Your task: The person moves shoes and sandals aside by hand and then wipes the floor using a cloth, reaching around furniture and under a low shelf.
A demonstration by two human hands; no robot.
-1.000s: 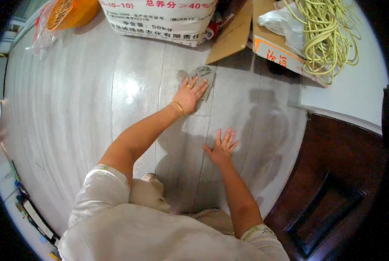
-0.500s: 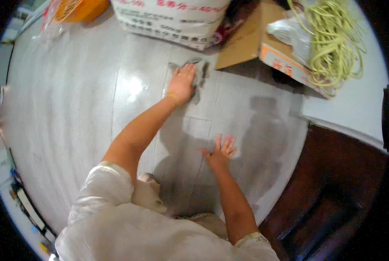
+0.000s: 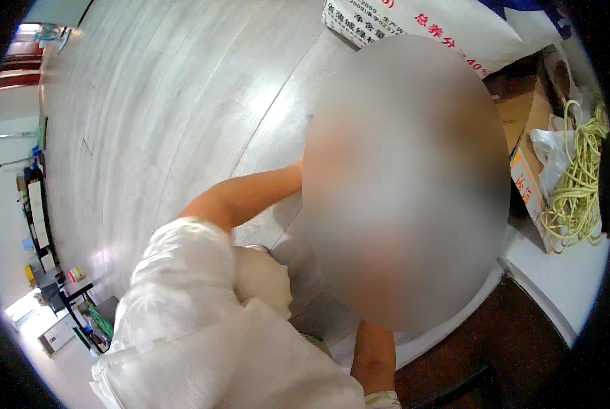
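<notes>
View swung left; hands blurred out; floor [image 3: 182, 116] stretches left of sack [image 3: 448, 27].

2 bare forearms [image 3: 257, 196] into a grey blur over the hands, white sack [image 3: 448, 31] and yellow-green cord [image 3: 579, 180] nearby

The floor [image 3: 148, 123] has long gray boards, and a bright patch of light [image 3: 261, 99] shines on it. A pale wall [image 3: 4, 184] is on the left. A dark brown door [image 3: 455, 371] is at the lower right, beside a white wall [image 3: 560, 276].
</notes>
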